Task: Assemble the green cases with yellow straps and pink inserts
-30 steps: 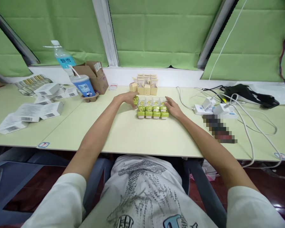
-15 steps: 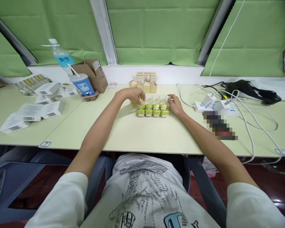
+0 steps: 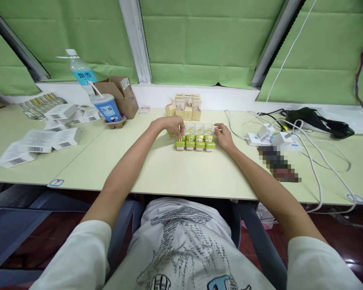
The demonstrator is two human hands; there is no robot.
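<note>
Small green cases (image 3: 199, 145) with pale bases and loops on top stand in rows on the table, with clear cups (image 3: 199, 129) right behind them. My left hand (image 3: 173, 124) reaches over the left end, fingers bent down and drawn together at the loop of the front-left green case (image 3: 180, 144). The fingers partly hide that loop and the cases behind it. At the right end, my right hand (image 3: 224, 137) rests on the table beside the clear cups. Its fingers are loosely stretched and hold nothing.
Small cream boxes (image 3: 188, 112) stand behind the cups. To the left are a cardboard box (image 3: 127, 100), a blue cup (image 3: 108, 108), a water bottle (image 3: 82, 74) and white boxes (image 3: 36, 141). Chargers and a power strip (image 3: 257, 139) with loose cables lie right.
My left hand's fingers have dropped slightly toward me, from the back of the rows to the front-left green case's loop. My right hand stays in place; the view has shifted slightly.
</note>
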